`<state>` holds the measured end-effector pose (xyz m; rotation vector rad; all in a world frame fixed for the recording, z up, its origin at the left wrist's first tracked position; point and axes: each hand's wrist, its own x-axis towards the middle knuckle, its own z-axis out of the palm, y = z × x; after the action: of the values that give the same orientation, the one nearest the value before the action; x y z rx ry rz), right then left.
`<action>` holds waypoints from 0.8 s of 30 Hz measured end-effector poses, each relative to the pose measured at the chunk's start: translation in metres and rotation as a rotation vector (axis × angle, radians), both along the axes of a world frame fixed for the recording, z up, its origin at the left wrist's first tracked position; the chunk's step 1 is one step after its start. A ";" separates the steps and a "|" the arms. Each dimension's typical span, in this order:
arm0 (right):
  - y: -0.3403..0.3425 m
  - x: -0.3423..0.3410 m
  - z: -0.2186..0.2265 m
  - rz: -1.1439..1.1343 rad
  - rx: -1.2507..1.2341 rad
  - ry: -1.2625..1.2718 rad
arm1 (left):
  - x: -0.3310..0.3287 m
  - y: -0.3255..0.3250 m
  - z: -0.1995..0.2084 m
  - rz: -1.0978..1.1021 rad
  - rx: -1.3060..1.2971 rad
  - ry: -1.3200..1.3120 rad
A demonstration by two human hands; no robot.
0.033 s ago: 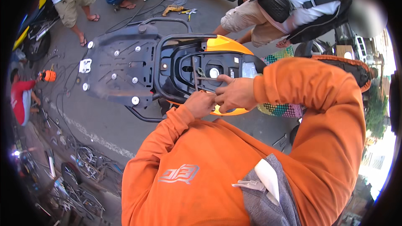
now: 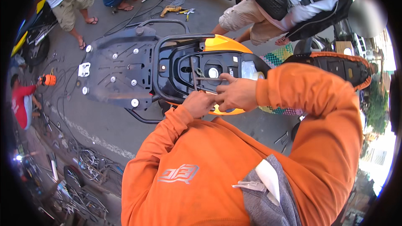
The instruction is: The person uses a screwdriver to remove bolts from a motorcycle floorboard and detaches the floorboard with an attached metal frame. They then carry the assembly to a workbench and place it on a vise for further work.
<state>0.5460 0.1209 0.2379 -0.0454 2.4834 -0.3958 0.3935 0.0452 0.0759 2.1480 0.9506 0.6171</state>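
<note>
L hand (image 2: 199,104): fingers curled in, tips meeting the other hand's at the near edge of the bay; can't tell if smth small is pinched there. R hand (image 2: 236,93): part spread, one finger out by the end of a T-shaped metal bar (image 2: 194,72), others bent toward L; can't tell if it's gripping.

Bar lies across the open seat bay (image 2: 184,65) of the motorbike (image 2: 228,44), directly in front of the person. Bay also has a round white cap (image 2: 213,73) and, toward the R end, a clear plastic bag (image 2: 248,68).

Step in hand, as I'd judge it: close two-handed finger work by the bar. Next move prob. calls for a steady L and a careful R, w/ fingers kept clear of the bar's end.

Black rail (image 2: 180,37) curves round the bay's L end; beyond it, a flat black rack (image 2: 125,67) w/ silver studs. Checkered cloth (image 2: 277,56) near R elbow. Past the bike, on the ground: yellow drill (image 2: 171,11) & pliers (image 2: 188,13).
</note>
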 end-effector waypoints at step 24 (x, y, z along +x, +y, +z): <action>-0.045 0.029 -0.015 -1.064 -0.485 0.233 | -0.117 -0.025 0.058 0.450 -0.249 -0.227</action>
<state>0.5747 0.0758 0.2227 1.1109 2.3591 -1.4742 0.2767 0.0206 0.1340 1.6135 1.3166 0.8852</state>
